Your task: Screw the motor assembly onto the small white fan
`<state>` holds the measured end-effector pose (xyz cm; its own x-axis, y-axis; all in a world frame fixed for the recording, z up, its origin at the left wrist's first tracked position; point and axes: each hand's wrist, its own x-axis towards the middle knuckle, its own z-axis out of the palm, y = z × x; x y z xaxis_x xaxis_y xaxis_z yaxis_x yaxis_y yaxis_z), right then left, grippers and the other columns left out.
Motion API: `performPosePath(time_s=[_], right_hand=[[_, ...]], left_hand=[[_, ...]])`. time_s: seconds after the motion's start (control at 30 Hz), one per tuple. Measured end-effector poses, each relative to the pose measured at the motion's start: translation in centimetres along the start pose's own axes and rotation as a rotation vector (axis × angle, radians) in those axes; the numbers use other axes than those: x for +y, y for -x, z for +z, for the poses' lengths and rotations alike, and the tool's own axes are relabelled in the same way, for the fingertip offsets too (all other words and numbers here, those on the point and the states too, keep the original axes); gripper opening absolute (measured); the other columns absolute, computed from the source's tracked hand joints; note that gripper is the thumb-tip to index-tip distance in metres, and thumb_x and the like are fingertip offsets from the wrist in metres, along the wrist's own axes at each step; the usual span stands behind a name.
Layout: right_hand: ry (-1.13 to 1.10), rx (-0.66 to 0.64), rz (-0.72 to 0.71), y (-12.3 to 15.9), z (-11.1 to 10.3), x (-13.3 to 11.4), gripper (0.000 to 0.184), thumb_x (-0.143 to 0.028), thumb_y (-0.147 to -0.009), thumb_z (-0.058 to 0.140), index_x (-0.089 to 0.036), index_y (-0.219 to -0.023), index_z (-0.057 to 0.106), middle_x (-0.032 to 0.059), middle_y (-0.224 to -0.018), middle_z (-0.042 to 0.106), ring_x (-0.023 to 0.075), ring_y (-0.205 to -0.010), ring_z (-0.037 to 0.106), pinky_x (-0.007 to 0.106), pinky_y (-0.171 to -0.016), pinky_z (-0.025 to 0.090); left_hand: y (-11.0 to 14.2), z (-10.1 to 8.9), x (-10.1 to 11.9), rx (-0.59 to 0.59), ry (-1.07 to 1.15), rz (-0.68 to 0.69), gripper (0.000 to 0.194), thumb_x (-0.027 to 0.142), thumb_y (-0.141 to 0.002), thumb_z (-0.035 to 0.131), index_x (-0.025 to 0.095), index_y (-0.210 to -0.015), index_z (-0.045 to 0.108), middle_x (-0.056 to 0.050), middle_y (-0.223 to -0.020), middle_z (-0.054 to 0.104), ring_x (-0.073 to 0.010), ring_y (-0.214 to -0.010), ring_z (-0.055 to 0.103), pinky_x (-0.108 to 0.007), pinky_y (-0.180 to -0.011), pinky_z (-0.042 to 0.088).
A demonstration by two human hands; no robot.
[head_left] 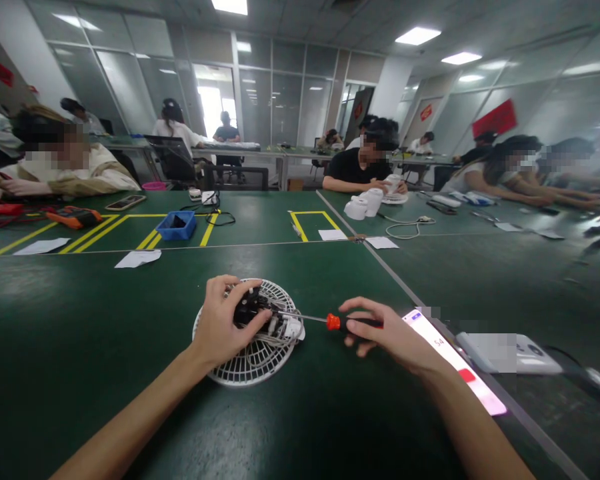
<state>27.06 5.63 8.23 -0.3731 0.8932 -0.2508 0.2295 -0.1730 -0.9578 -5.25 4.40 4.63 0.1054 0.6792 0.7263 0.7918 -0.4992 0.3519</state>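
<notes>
Lit phone just beside right hand

number 54 on phone screen, red diamond sign on far wall, character too small to read

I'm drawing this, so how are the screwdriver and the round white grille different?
The screwdriver is long and thin; the grille is round and wide. The screwdriver's handle is red and black, but the grille is white. The screwdriver is in the right hand, while the grille lies on the table. Both are near the left hand.
</notes>
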Motion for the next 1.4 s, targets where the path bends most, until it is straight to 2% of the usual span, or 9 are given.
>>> performPosePath(time_s=[0.17,0.4,0.6,0.7,0.8,0.93,1.2,1.3,1.4], right_hand=[[0.043,-0.023,0.08,0.4,0.4,-0.3,0.052,-0.065,-0.09,0.059,-0.02,-0.116,0.062,0.002,-0.069,0.07,0.0084,-0.041,0.049,0.018,-0.035,0.028],[0.047,0.115,-0.07,-0.1,-0.5,0.0,0.054,-0.053,-0.071,0.085,-0.021,-0.109,0.066,0.0009,-0.078,0.069,0.0143,-0.058,0.059,0.025,-0.049,0.042],[-0.004,0.176,-0.235,-0.2,-0.7,0.0,0.049,-0.035,-0.056,0.094,-0.022,-0.097,0.069,0.0028,-0.093,0.072,0.0227,-0.09,0.067,0.036,-0.084,0.053],[0.019,0.102,-0.15,0.1,-0.6,-0.1,0.05,-0.047,-0.068,0.088,-0.022,-0.106,0.069,0.005,-0.095,0.072,0.02,-0.08,0.067,0.031,-0.066,0.054],[0.08,0.056,0.031,0.2,-0.4,-0.1,0.053,-0.067,-0.087,0.062,-0.02,-0.113,0.066,0.004,-0.078,0.072,0.0125,-0.05,0.056,0.023,-0.041,0.037],[0.14,0.074,0.054,0.2,-0.5,-0.2,0.052,-0.067,-0.088,0.06,-0.019,-0.11,0.067,0.0006,-0.065,0.067,0.0083,-0.039,0.043,0.021,-0.038,0.021],[0.051,0.187,-0.206,0.1,-0.6,-0.6,0.046,-0.043,-0.059,0.091,-0.022,-0.095,0.071,0.0023,-0.092,0.068,0.0215,-0.09,0.065,0.032,-0.078,0.052],[0.034,0.168,-0.136,0.1,-0.2,-0.5,0.044,-0.057,-0.073,0.08,-0.021,-0.097,0.071,0.004,-0.089,0.069,0.0192,-0.077,0.064,0.03,-0.064,0.051],[0.032,0.134,0.015,0.2,0.0,-0.5,0.053,-0.069,-0.087,0.056,-0.02,-0.104,0.068,0.0046,-0.077,0.07,0.0126,-0.049,0.051,0.024,-0.041,0.034]], left_hand=[[0.2,0.5,-0.1,-0.067,0.208,-0.087,0.047,0.039,-0.087,0.071,0.025,-0.13,0.058,-0.012,-0.139,0.061,-0.0297,-0.129,0.059,-0.058,-0.111,0.048],[0.5,0.8,0.5,0.026,0.252,-0.132,0.05,0.039,-0.081,0.078,0.022,-0.126,0.065,-0.01,-0.129,0.07,-0.0282,-0.119,0.067,-0.055,-0.107,0.054],[0.6,0.6,0.3,-0.016,0.274,-0.237,0.068,0.046,-0.074,0.084,0.024,-0.134,0.061,-0.008,-0.119,0.074,-0.0258,-0.104,0.072,-0.05,-0.097,0.06],[0.6,0.5,0.1,-0.021,0.264,-0.264,0.074,0.049,-0.07,0.087,0.025,-0.136,0.06,-0.006,-0.111,0.076,-0.0237,-0.093,0.073,-0.046,-0.09,0.062],[0.5,0.4,0.2,-0.023,0.252,-0.235,0.066,0.049,-0.072,0.085,0.023,-0.129,0.064,-0.006,-0.107,0.075,-0.0232,-0.093,0.072,-0.044,-0.088,0.061],[0.3,0.2,0.4,-0.056,0.271,-0.183,0.058,0.045,-0.077,0.082,0.023,-0.127,0.063,-0.007,-0.111,0.071,-0.0229,-0.099,0.069,-0.043,-0.089,0.06],[-0.1,-0.1,0.6,-0.085,0.295,-0.147,0.049,0.038,-0.077,0.081,0.023,-0.122,0.066,-0.006,-0.105,0.067,-0.021,-0.093,0.067,-0.04,-0.084,0.059],[0.0,-0.1,0.5,-0.084,0.298,-0.152,0.05,0.038,-0.077,0.08,0.023,-0.122,0.066,-0.006,-0.106,0.067,-0.0213,-0.094,0.067,-0.04,-0.084,0.059],[0.1,0.0,0.4,-0.094,0.291,-0.152,0.048,0.037,-0.077,0.08,0.023,-0.122,0.065,-0.006,-0.108,0.069,-0.022,-0.096,0.068,-0.041,-0.087,0.059]])
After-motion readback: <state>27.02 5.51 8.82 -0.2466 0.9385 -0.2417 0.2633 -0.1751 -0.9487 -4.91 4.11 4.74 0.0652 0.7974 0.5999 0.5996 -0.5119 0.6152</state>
